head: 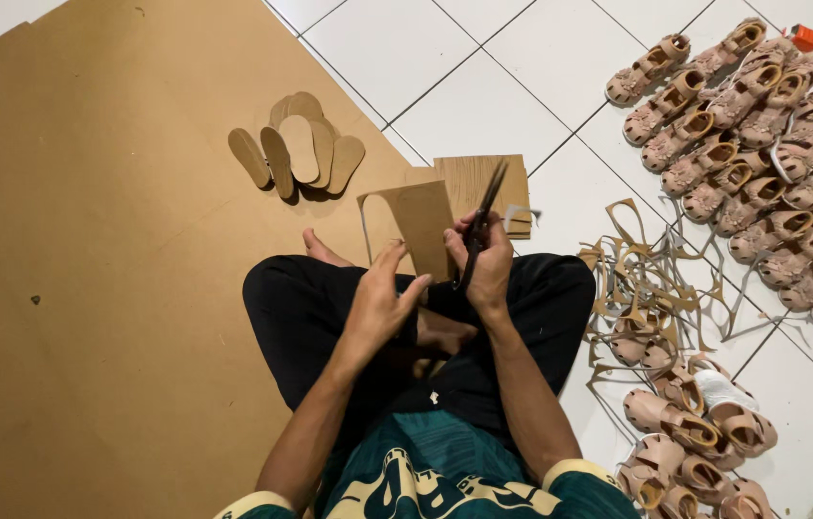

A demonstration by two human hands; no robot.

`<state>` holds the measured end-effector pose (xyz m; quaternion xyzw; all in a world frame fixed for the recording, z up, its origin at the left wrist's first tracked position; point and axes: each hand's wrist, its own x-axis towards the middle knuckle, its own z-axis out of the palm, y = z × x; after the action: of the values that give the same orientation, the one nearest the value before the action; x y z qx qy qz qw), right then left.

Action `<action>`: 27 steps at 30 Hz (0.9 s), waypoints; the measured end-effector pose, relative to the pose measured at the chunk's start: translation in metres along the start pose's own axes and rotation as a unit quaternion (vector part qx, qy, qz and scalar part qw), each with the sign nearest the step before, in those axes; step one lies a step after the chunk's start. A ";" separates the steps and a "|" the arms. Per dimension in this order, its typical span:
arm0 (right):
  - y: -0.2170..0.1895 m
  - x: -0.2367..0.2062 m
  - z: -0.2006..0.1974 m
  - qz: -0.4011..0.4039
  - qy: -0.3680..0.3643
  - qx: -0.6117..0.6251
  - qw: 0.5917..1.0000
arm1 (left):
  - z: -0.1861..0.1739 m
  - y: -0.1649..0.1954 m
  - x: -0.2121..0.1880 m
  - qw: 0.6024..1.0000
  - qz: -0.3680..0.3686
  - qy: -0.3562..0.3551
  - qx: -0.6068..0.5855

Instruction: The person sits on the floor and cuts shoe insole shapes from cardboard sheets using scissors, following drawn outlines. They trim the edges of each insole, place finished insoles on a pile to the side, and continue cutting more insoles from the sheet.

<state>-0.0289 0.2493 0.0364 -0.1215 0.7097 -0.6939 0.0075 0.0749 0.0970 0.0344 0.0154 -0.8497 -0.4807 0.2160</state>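
Note:
I sit cross-legged on the floor. My left hand (382, 298) pinches a piece of brown board (421, 226) by its lower edge and holds it upright over my lap. My right hand (485, 259) grips black scissors (479, 221), whose blades point up and away along the board's right side. A thin cut strip curls off the board's left edge. A small pile of cut-out brown insoles (296, 154) lies just beyond my knees.
A large brown board sheet (89, 269) covers the floor on the left. More board pieces (483, 183) lie ahead. Offcut strips (647, 279) tangle on the white tiles at right. Several tan sandals (762, 163) crowd the far right, more (695, 432) near my right knee.

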 end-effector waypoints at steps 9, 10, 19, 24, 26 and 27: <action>-0.012 0.009 -0.002 -0.022 0.045 -0.025 0.998 | -0.064 -0.074 -0.018 0.880 -0.196 0.133 -0.411; -0.015 0.010 -0.002 -0.011 0.040 -0.019 0.999 | -0.062 -0.065 -0.016 0.890 -0.184 0.149 -0.391; -0.038 0.001 0.002 -0.095 0.028 -0.092 0.991 | 0.002 -0.005 0.042 0.904 -0.200 -0.071 -0.371; -0.051 -0.019 -0.025 -0.088 0.055 -0.231 0.968 | -0.018 -0.030 0.076 0.954 -0.112 0.105 -0.256; -0.045 -0.033 -0.019 -0.023 -0.047 -0.080 0.995 | -0.032 -0.030 0.086 0.939 -0.089 0.115 -0.310; -0.041 -0.042 -0.016 0.011 -0.094 -0.005 0.995 | -0.040 -0.027 0.089 0.922 -0.098 0.106 -0.358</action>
<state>0.0156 0.2720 0.0706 -0.1783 0.7108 -0.6755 0.0816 0.0045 0.0295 0.0607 0.0711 -0.5872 -0.7673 0.2479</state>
